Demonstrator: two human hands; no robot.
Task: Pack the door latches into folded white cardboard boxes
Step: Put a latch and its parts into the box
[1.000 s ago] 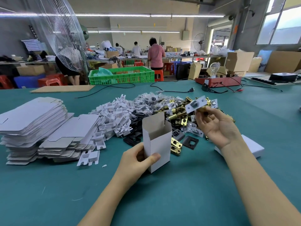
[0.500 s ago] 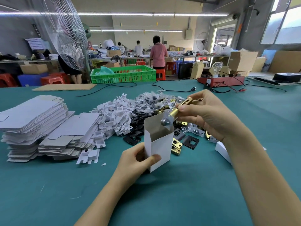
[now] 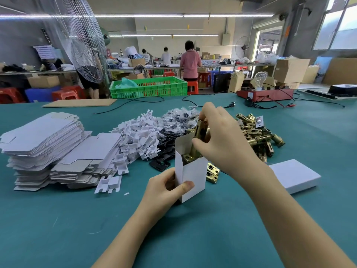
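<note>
While left hand (image 3: 164, 187) grips box (image 3: 191, 173) | right hand (image 3: 222, 144) pinches latch (image 3: 195, 146) half inside

No text, label, brand or number was legible anywhere. The sheet of paper (image 3: 46, 51) pinned on the far wall, well beyond and left of the gripping hands, carried lines too blurred to read.

Two hands at work, left (image 3: 164, 187) and right (image 3: 222, 140), on one open box (image 3: 191, 175) and one latch (image 3: 195, 147). One closed box (image 3: 295, 175), two stacks of flats (image 3: 42, 136), one green crate (image 3: 148, 88).
</note>
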